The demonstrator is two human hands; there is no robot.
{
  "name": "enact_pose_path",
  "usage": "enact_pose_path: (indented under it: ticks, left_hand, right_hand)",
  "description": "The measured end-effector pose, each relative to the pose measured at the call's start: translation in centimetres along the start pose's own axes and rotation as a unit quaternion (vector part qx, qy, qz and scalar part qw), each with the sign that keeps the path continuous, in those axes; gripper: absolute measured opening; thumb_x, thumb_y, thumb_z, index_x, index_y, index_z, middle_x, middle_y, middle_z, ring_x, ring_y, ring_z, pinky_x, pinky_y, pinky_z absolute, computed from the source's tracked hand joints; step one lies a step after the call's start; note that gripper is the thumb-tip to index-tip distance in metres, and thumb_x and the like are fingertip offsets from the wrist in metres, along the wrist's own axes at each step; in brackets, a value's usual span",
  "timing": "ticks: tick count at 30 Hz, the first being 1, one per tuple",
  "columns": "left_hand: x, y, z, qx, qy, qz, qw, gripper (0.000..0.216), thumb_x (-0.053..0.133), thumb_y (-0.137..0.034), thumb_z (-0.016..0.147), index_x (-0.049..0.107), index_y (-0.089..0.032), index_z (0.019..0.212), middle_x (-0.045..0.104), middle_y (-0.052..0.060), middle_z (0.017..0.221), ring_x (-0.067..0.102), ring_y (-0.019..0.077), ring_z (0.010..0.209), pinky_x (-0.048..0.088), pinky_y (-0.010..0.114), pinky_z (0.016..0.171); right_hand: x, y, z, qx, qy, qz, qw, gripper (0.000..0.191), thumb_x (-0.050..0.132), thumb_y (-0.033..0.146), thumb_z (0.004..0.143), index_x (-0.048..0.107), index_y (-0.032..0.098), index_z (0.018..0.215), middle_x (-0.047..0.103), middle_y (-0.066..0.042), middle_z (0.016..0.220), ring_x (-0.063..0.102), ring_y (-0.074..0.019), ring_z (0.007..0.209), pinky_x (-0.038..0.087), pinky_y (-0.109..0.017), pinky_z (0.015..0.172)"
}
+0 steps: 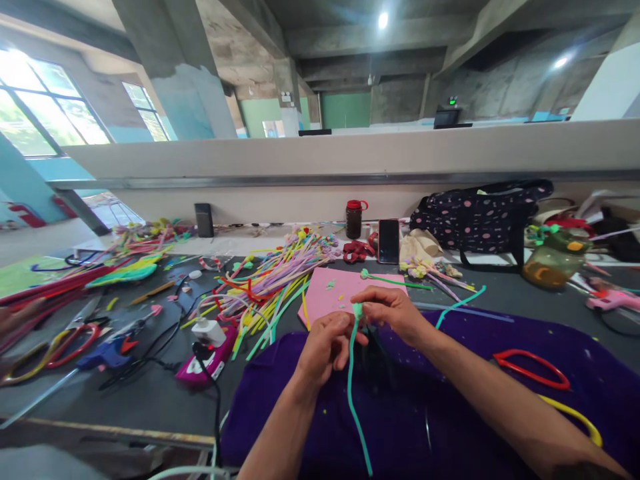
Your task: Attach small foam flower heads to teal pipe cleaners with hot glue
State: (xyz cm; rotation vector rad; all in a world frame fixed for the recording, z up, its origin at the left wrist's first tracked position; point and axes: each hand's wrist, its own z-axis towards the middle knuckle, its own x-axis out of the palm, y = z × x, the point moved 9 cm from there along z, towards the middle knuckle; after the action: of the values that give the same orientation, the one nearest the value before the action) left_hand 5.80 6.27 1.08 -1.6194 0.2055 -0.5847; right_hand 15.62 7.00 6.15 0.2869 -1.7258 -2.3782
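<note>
Both my hands meet above a purple cloth [450, 413] on the dark table. My left hand [323, 347] is closed in a pinch on a teal pipe cleaner [353, 393] that hangs down toward me. My right hand [387, 310] is closed on the pipe cleaner's upper end, where a small pale green bud sits at the fingertips. A pink foam sheet [330, 293] lies just beyond my hands.
A pile of coloured pipe cleaners [270, 280] spreads to the left. A blue glue gun [107, 353], cables and a pink power strip [210, 360] lie front left. Red scissors [533, 367], a spotted bag [480, 217], a phone [389, 241] and a bottle [354, 219] stand to the right and behind.
</note>
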Motion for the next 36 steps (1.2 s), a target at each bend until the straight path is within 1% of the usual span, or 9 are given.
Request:
enact_pose_path:
  ticks: [4,7,16,24,27,29,32,34,36]
  left_hand:
    - [-0.5,0.3,0.2,-0.014,-0.016,-0.005,1.000,0.030,0.057,-0.039,0.070,0.056,-0.011,0.077,0.066,0.006,0.064,0.032,0.0006,0.025,0.014,0.016,0.028]
    - [-0.6,0.4,0.2,-0.010,-0.023,0.011,1.000,0.028,0.060,-0.038,0.069,0.057,-0.011,0.075,0.066,0.005,0.062,0.031,-0.0003,0.026,0.014,0.016,0.028]
    - [-0.8,-0.1,0.3,0.013,-0.041,0.045,0.998,0.028,0.059,-0.038,0.072,0.058,-0.011,0.073,0.064,0.002,0.059,0.032,0.0002,0.027,0.015,0.016,0.029]
    - [-1.1,-0.3,0.2,0.038,-0.055,0.052,0.996,0.022,0.057,-0.034,0.074,0.059,-0.011,0.075,0.061,-0.001,0.055,0.033,0.0001,0.027,0.017,0.015,0.030]
    - [-1.3,-0.5,0.1,0.038,-0.068,0.050,0.996,0.022,0.058,-0.034,0.073,0.059,-0.012,0.074,0.058,-0.002,0.052,0.033,0.0000,0.026,0.016,0.015,0.029]
    - [-1.2,-0.4,0.1,0.029,-0.061,0.031,0.997,0.022,0.059,-0.034,0.072,0.059,-0.012,0.072,0.056,-0.003,0.050,0.031,-0.0003,0.026,0.014,0.015,0.029]
    - [-0.9,-0.1,0.2,0.010,-0.029,-0.003,1.000,0.024,0.059,-0.036,0.071,0.058,-0.012,0.067,0.055,-0.003,0.049,0.028,-0.0011,0.026,0.011,0.016,0.029]
    - [-0.5,0.1,0.1,-0.002,-0.005,-0.012,1.000,0.027,0.059,-0.037,0.072,0.058,-0.011,0.064,0.054,-0.003,0.048,0.027,-0.0014,0.027,0.011,0.016,0.029]
    - [-0.2,0.2,0.1,-0.010,0.014,-0.014,1.000,0.028,0.058,-0.037,0.072,0.058,-0.011,0.063,0.053,-0.002,0.048,0.026,-0.0013,0.028,0.011,0.016,0.030]
  right_hand:
    - [0.4,-0.4,0.0,0.015,0.008,0.012,1.000,0.021,0.060,0.028,0.071,0.065,0.018,0.089,0.058,-0.001,0.076,0.049,-0.0080,0.057,0.038,-0.018,0.048]
    - [0.6,-0.7,0.0,0.019,0.012,0.016,1.000,0.020,0.060,0.028,0.071,0.065,0.018,0.088,0.057,0.000,0.075,0.049,-0.0076,0.056,0.038,-0.018,0.047]
    - [0.7,-0.7,0.0,0.023,0.005,0.028,0.999,0.017,0.060,0.023,0.072,0.065,0.016,0.087,0.056,0.002,0.069,0.049,-0.0061,0.053,0.038,-0.017,0.046]
    - [0.8,-0.7,-0.1,0.017,0.007,0.009,1.000,0.021,0.059,0.027,0.072,0.064,0.016,0.089,0.058,-0.001,0.077,0.049,-0.0069,0.055,0.039,-0.019,0.048]
    - [0.9,-0.9,-0.1,0.017,0.011,0.008,1.000,0.025,0.058,0.028,0.073,0.062,0.017,0.095,0.058,-0.001,0.074,0.048,-0.0074,0.055,0.038,-0.019,0.049]
    - [0.9,-0.9,-0.2,0.011,0.015,-0.002,1.000,0.032,0.061,0.028,0.072,0.059,0.018,0.102,0.057,0.000,0.073,0.047,-0.0078,0.056,0.037,-0.020,0.050]
    - [1.2,-0.5,-0.3,-0.010,0.033,-0.035,0.999,0.041,0.065,0.025,0.068,0.056,0.021,0.108,0.056,0.001,0.074,0.046,-0.0085,0.059,0.036,-0.021,0.053]
    - [1.3,-0.2,-0.4,-0.020,0.042,-0.057,0.997,0.038,0.064,0.023,0.069,0.058,0.021,0.106,0.055,0.001,0.078,0.046,-0.0088,0.060,0.036,-0.021,0.055]
    - [1.3,0.0,-0.5,-0.024,0.044,-0.071,0.996,0.030,0.062,0.023,0.070,0.061,0.020,0.100,0.054,0.000,0.079,0.046,-0.0092,0.062,0.037,-0.022,0.056]
